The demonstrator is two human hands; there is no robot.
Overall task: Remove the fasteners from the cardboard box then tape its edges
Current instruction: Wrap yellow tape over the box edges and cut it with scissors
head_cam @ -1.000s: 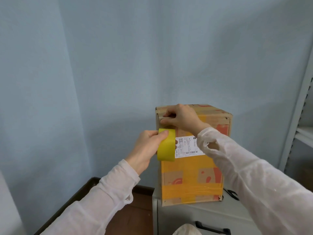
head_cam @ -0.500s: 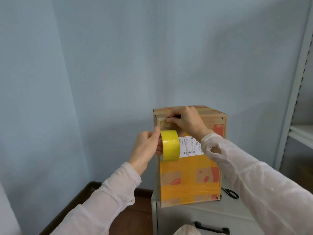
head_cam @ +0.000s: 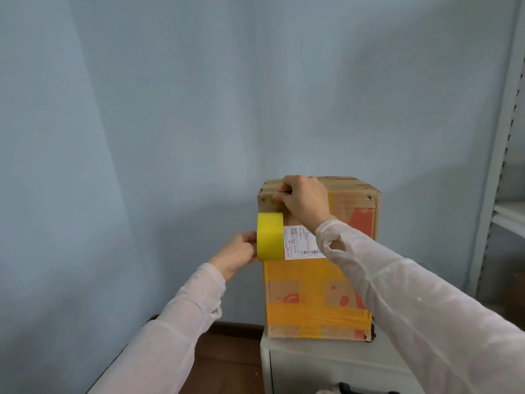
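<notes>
In the head view, the cardboard box [head_cam: 318, 280] stands upright on a white cabinet [head_cam: 326, 354] before you. Your right hand [head_cam: 304, 200] lies on its top left corner, fingers curled and pressed together, probably to anchor the tape's end; whether they pinch it, I cannot tell. Your left hand [head_cam: 237, 253] pinches the yellow tape roll [head_cam: 270, 236] just below, against the left edge, ready, I judge, to draw a strip down.

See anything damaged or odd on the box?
The cardboard box has a small dark puncture hole near its top right front corner, and its bottom right corner looks torn. It stands upright on the cabinet; nothing spilled.
</notes>
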